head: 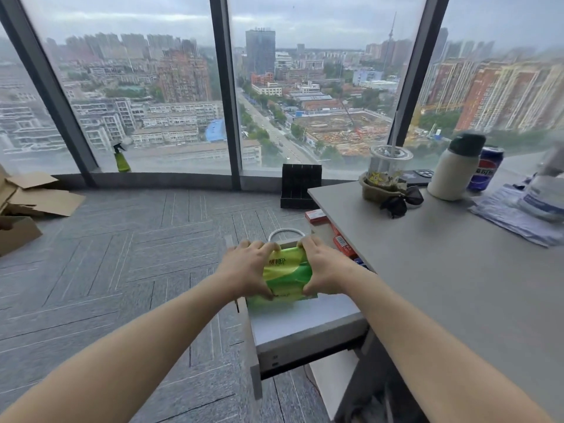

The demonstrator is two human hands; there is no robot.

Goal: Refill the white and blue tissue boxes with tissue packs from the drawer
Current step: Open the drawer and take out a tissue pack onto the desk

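Observation:
A green and yellow tissue pack (287, 271) sits over the open grey drawer (308, 328) that sticks out from under the desk. My left hand (247, 268) grips the pack's left side and my right hand (325, 267) grips its right side. A second green pack (259, 300) shows below it in the drawer. A white cord loop (285, 232) lies at the drawer's far end. The white and blue tissue boxes are not in sight.
The grey desk (442, 270) on the right carries a white flask (454, 172), a blue soda can (485, 167), a plastic cup (389, 166), sunglasses (403, 199) and a blue-white bag (525, 206). Red boxes (338, 236) sit beside the drawer. Cardboard (33, 196) lies on the carpet at left.

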